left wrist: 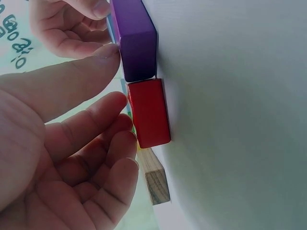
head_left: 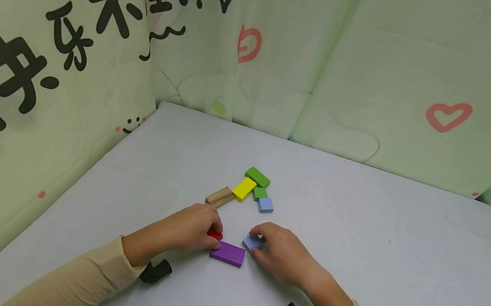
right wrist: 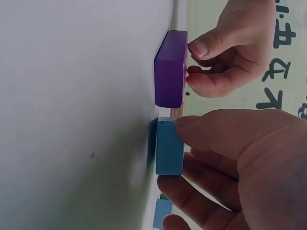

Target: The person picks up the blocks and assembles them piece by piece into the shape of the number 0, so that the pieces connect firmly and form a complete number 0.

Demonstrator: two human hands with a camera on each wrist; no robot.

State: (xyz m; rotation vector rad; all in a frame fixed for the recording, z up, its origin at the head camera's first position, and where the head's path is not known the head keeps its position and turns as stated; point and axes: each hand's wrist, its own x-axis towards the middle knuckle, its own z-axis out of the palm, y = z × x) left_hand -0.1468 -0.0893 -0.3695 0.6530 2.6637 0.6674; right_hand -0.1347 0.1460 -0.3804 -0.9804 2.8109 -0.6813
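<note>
In the head view, my left hand (head_left: pixel 196 226) rests over a red block (head_left: pixel 215 235) and the near end of a purple block (head_left: pixel 227 254). The left wrist view shows its thumb touching the purple block (left wrist: pixel 138 45) and its loosely bent fingers beside the red block (left wrist: pixel 151 114), which abuts the purple one. My right hand (head_left: pixel 285 254) pinches a light blue block (head_left: pixel 251 243) between thumb and fingers. In the right wrist view this blue block (right wrist: pixel 169 147) stands close to the purple block's end, apart from it by a small gap.
Beyond the hands, a wooden block (head_left: pixel 220 197), a yellow block (head_left: pixel 244 189), a long green block (head_left: pixel 258 177), a small green block (head_left: pixel 260 193) and another light blue block (head_left: pixel 265 205) form a curved row on the white table (head_left: pixel 357 233). Printed curtains (head_left: pixel 382 67) surround the table.
</note>
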